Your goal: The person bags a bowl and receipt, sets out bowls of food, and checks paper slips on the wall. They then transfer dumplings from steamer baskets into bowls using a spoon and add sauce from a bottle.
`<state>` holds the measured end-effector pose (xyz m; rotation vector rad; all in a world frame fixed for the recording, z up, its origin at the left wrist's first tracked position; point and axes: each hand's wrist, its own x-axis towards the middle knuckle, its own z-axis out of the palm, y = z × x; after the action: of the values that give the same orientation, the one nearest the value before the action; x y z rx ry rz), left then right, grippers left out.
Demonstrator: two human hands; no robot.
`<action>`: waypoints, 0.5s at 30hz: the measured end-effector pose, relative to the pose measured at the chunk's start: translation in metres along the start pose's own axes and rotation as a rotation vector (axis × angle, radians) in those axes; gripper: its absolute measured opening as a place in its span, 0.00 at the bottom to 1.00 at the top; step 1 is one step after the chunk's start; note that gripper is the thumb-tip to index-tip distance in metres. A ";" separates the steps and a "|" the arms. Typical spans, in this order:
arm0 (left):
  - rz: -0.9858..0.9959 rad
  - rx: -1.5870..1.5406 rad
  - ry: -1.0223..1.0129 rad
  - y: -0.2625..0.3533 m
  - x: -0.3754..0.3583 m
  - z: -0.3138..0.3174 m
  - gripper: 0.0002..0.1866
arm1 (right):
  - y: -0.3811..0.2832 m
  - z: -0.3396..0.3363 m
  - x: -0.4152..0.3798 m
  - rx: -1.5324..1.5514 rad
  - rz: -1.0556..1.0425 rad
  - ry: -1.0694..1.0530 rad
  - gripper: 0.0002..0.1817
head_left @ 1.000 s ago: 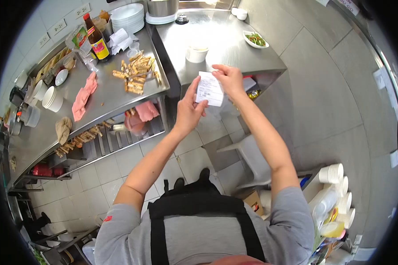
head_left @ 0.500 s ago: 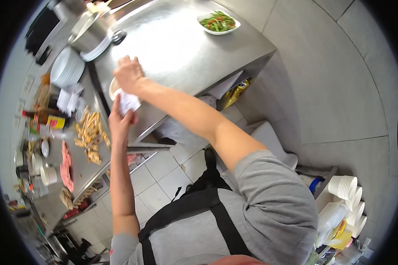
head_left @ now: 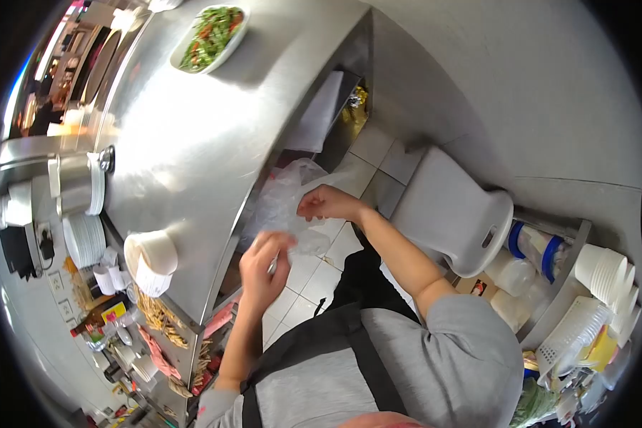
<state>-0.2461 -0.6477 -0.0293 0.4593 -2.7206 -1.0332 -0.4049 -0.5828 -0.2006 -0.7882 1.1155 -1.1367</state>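
My right hand [head_left: 328, 203] is at clear plastic bags [head_left: 285, 192] that hang beside the steel counter [head_left: 200, 135]. Its fingers are curled and pinched on the thin plastic. Lower and to the left, my left hand [head_left: 264, 267] is held in front of the counter edge, slightly blurred. Its fingers are bent together, and a small shiny spot shows between them; what it is I cannot make out. On the counter, left of my hands, stands a round white tub [head_left: 150, 250] with a white paper slip [head_left: 153, 277] against its side.
A white dish of green beans [head_left: 210, 39] sits at the counter's far end. Stacked plates [head_left: 84, 241] and fried sticks [head_left: 160, 317] are on the left. A grey plastic stool [head_left: 453, 210] stands to the right, near a shelf with stacked white tubs [head_left: 603, 274].
Both hands have left the tub and paper slip and moved right, past the counter edge. The right hand is now at the plastic bags. The view has turned, and the tub stands alone.
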 end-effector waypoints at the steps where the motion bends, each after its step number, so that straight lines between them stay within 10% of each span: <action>1: 0.067 0.027 0.006 -0.021 0.022 0.026 0.13 | 0.020 -0.009 0.005 0.053 -0.005 0.107 0.12; 10: -0.112 0.603 0.018 -0.239 0.210 0.165 0.23 | 0.196 -0.094 -0.003 0.171 -0.104 0.737 0.10; 15: -0.052 1.067 -0.066 -0.234 0.240 0.167 0.23 | 0.202 -0.114 -0.053 0.416 0.151 0.798 0.09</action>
<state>-0.4669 -0.7960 -0.2931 0.6247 -3.1035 0.5116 -0.4568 -0.4715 -0.4046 0.1080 1.4755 -1.5354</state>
